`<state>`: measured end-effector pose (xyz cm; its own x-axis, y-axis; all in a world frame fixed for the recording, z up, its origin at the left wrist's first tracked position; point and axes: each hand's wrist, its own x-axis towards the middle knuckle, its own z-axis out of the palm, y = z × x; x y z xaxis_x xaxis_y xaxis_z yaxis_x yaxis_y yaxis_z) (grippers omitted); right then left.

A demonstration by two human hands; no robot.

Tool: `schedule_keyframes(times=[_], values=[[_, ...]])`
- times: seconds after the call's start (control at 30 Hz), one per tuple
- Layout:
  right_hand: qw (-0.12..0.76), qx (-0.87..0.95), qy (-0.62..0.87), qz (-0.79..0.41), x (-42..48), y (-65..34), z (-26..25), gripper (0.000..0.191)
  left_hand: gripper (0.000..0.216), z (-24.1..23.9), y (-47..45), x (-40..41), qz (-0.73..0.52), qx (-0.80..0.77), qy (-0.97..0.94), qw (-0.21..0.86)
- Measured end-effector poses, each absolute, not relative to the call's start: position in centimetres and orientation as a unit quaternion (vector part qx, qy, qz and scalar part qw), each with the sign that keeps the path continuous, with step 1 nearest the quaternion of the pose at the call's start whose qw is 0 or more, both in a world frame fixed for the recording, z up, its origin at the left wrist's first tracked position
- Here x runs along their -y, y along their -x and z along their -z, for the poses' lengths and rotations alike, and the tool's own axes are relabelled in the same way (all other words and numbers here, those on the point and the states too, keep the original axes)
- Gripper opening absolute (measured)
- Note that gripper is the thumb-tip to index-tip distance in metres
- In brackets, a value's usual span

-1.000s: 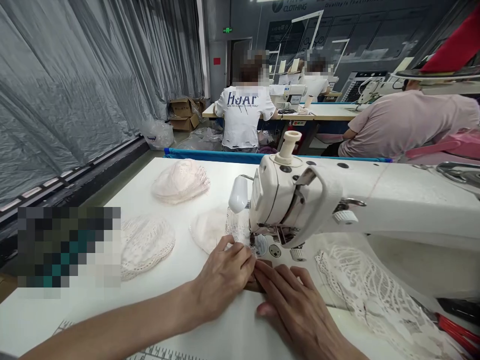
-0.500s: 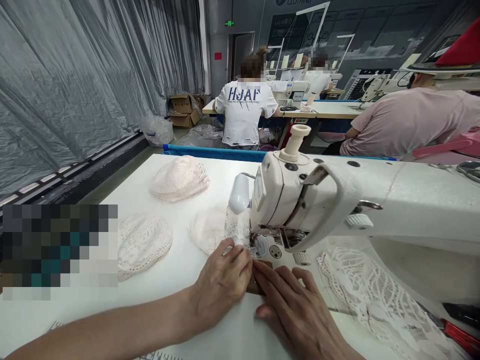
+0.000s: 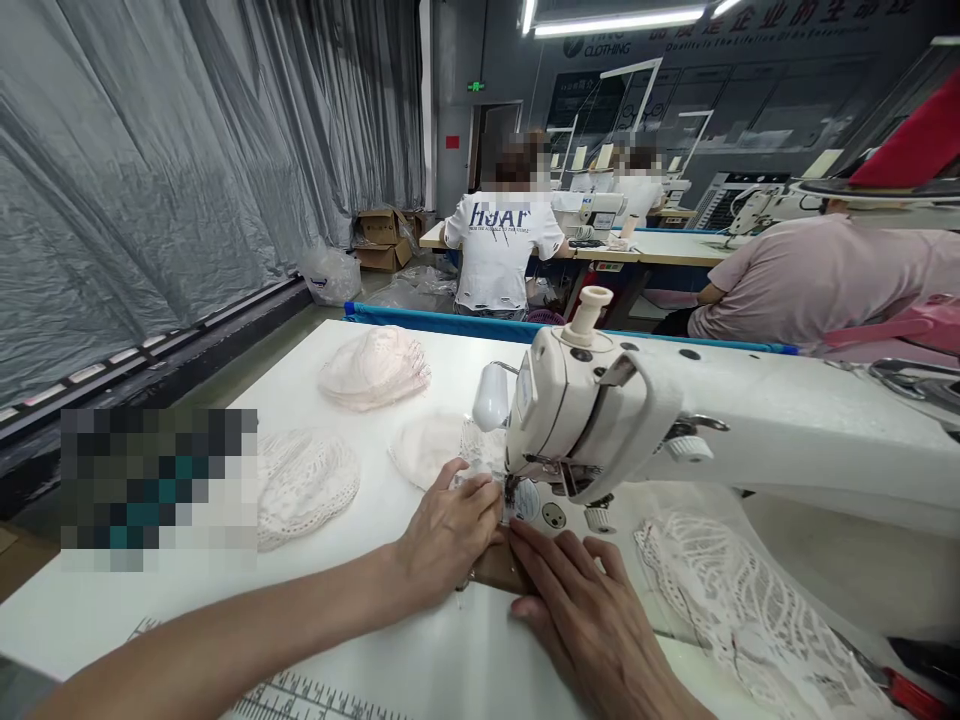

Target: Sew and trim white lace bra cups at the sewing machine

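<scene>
A white sewing machine (image 3: 600,400) stands in front of me, its needle area just ahead of my fingertips. My left hand (image 3: 454,530) is closed, fingers bent and pressed on a strip of white lace fabric (image 3: 484,447) beside the needle. Flat on the machine bed lies my right hand (image 3: 574,600), fingers stretched out, with its fingertips near the needle. Between the hands shows a brown plate (image 3: 499,570). The cloth under my fingers is mostly hidden. Behind the left hand, a pale rounded cup-shaped piece (image 3: 424,450) adjoins the lace.
Pale pink cup pieces (image 3: 375,368) and a lace cup stack (image 3: 307,485) sit on the white table at left. More lace (image 3: 750,590) lies right of the machine, near a red-handled tool (image 3: 922,692). Ruler markings (image 3: 307,697) show at the front. Co-workers sit beyond.
The camera view has tilted upward, so the scene sits lower. My left hand has shifted slightly left, showing more of the brown plate. My right hand stays almost in place.
</scene>
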<state>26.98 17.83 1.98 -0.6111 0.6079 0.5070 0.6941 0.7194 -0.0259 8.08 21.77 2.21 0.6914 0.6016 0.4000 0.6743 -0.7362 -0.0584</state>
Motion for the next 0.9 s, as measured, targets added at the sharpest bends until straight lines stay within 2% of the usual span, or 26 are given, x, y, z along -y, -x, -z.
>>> schedule_keyframes(times=[0.2,0.37,0.47,0.6,0.7,0.8,0.9], values=[[0.249,0.891,0.369,0.089,-17.9,-26.8,-1.9,0.035,0.017,-2.2,-7.7,-22.3,0.189,0.341,0.917,0.091],[0.238,0.897,0.357,0.111,-17.8,-27.2,-1.9,0.03,0.027,-3.7,-3.0,-23.7,0.188,0.37,0.907,0.07],[0.242,0.91,0.316,0.114,-17.5,-26.4,-2.6,0.028,0.011,-4.4,0.7,-24.4,0.164,0.427,0.888,0.045],[0.274,0.912,0.294,0.086,-17.8,-22.9,-4.0,0.026,0.024,-4.3,2.2,-23.5,0.16,0.447,0.879,0.041],[0.247,0.914,0.32,0.013,-18.8,-19.9,-4.7,0.026,0.024,-4.4,1.3,-20.9,0.169,0.442,0.881,0.029],[0.21,0.919,0.323,-0.078,-19.0,-18.6,-5.4,0.01,0.02,-5.6,0.8,-17.1,0.193,0.456,0.864,-0.085],[0.166,0.913,0.305,-0.213,-17.5,-19.4,-6.6,0.02,0.015,-7.3,0.9,-13.1,0.215,0.477,0.788,-0.326]])
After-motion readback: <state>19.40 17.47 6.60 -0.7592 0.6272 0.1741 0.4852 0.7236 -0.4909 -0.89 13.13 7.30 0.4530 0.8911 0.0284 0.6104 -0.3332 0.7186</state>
